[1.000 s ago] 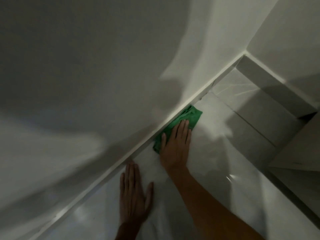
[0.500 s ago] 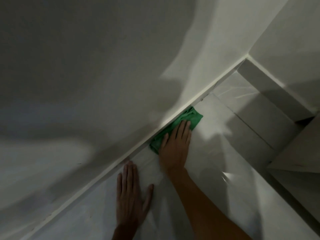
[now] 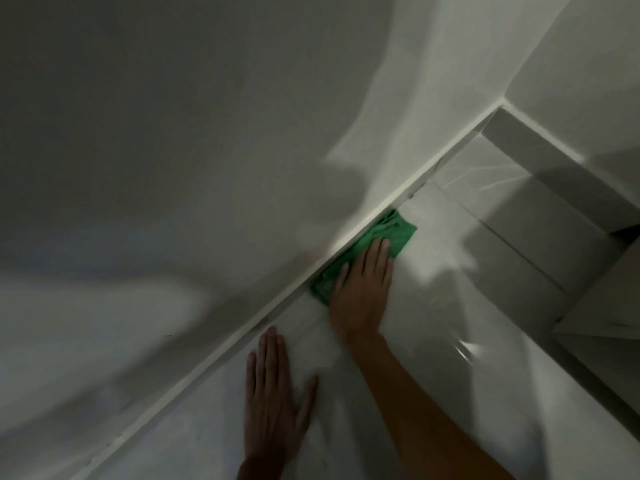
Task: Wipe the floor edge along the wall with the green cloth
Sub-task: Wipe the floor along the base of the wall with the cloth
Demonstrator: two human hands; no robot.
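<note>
Your right hand [image 3: 362,289] presses flat on the cloth [image 3: 391,233] against the floor [image 3: 433,341] edge; left hand [image 3: 273,400] lies flat, released.

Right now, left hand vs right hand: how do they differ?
The right hand presses flat on the green cloth against the wall's base trim; the left hand lies on bare floor with nothing under it. The right hand is farther along the edge, with its forearm showing; the left hand is nearer, cut off at the wrist. Both are palm down, fingers extended.
</note>
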